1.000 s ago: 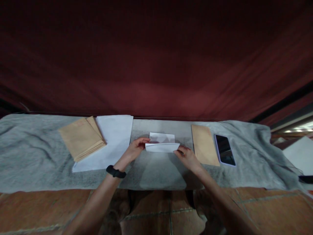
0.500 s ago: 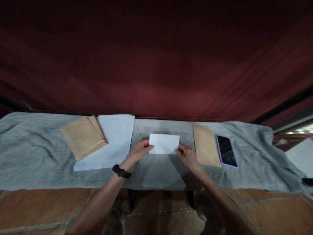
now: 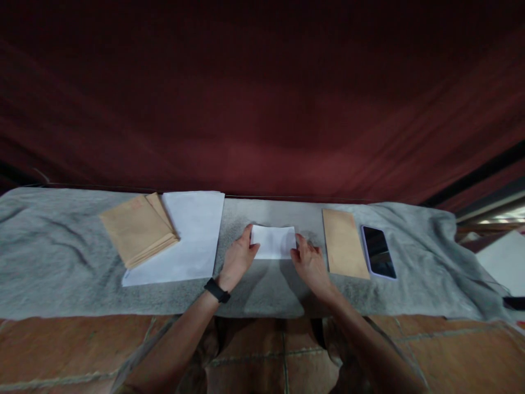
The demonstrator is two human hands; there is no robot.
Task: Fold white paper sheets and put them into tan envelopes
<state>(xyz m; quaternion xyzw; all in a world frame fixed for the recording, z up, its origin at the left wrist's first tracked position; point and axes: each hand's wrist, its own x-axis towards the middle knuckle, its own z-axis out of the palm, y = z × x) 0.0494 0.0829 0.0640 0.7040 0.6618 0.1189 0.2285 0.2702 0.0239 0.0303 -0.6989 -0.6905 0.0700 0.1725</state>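
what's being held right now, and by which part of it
The small white paper, by its two short sides: the left hand at the left edge, the right hand at the right.

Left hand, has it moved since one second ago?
Yes. The left hand has shifted rightward and slightly toward the person, judged against the large white sheets lying on the grey cloth.

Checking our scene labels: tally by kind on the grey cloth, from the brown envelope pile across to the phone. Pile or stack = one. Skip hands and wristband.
Envelopes: 2 (envelope pile, lone envelope)
Paper: 2 (paper stack, small paper)
Phone: 1
Total: 5
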